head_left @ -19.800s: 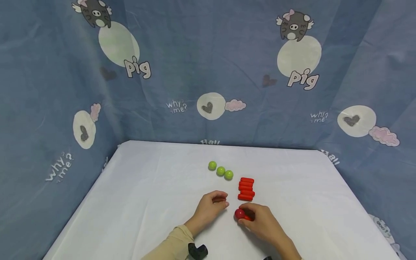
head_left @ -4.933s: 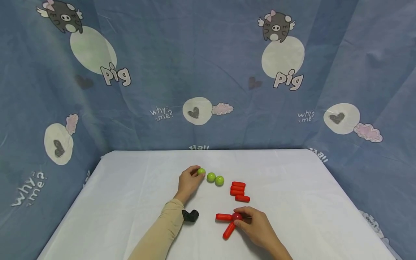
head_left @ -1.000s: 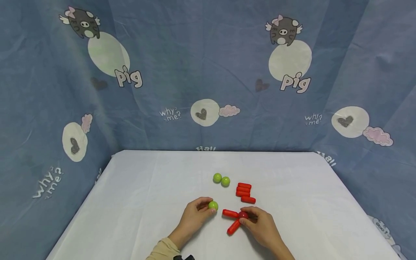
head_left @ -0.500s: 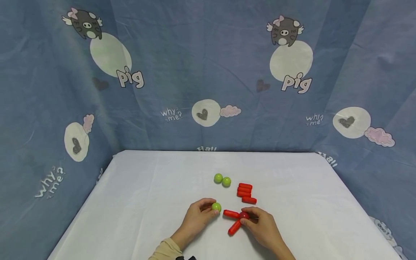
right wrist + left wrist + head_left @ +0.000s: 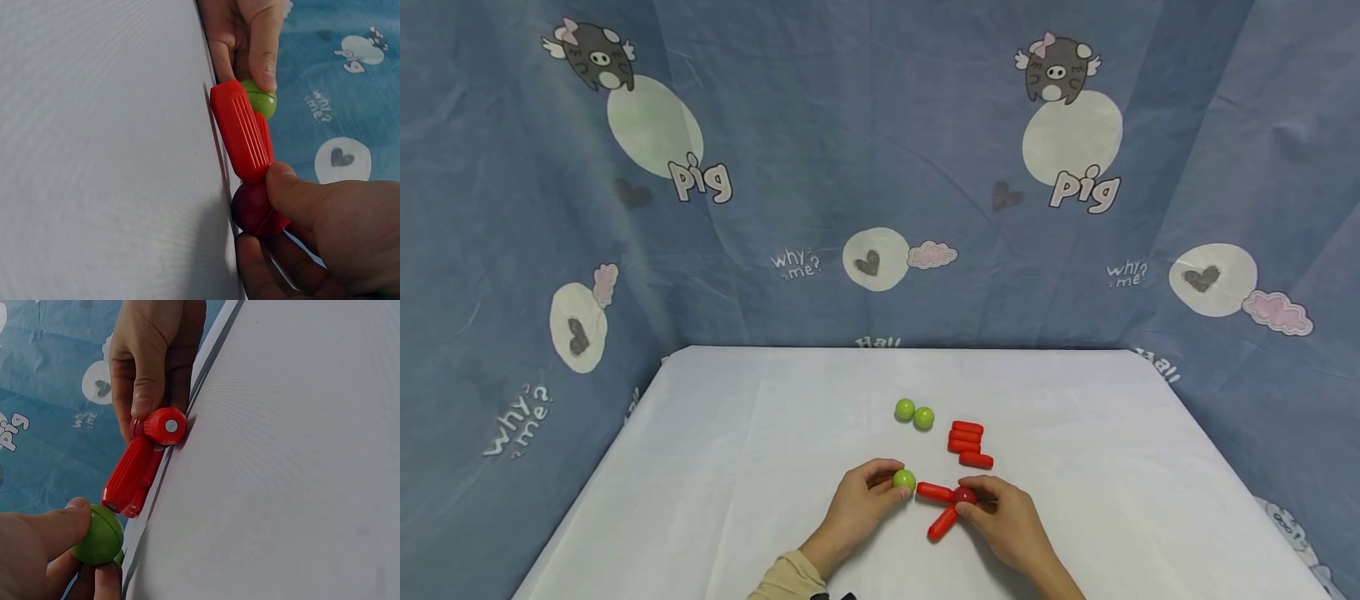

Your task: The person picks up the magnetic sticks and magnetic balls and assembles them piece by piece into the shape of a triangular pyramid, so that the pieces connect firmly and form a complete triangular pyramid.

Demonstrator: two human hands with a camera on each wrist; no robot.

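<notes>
Thumb and fingers of my left hand (image 5: pixel 861 504) pinch a glossy green ball (image 5: pixel 100 536). Close to it lies the free end of a ribbed red rod (image 5: pixel 935 492); whether they touch I cannot tell. My right hand (image 5: pixel 1007 517) pinches a dark red ball (image 5: pixel 251 209) between thumb and fingers. Two rods join that ball: the one toward the green ball, and a second red rod (image 5: pixel 942 523) slanting toward the person. A silvery disc (image 5: pixel 171 426) shows on this second rod's end in the left wrist view.
Behind the hands, two green balls (image 5: pixel 906 409) sit side by side on the white tabletop (image 5: pixel 760 433). Several loose red rods (image 5: pixel 965 437) lie stacked in a column to their right. A blue printed curtain (image 5: pixel 820 150) rises beyond the table.
Since the oldest frame, the left hand has taken the leftmost green ball from the row and brought it near and rightward, to the rod's end. A second rod has joined the red ball.
</notes>
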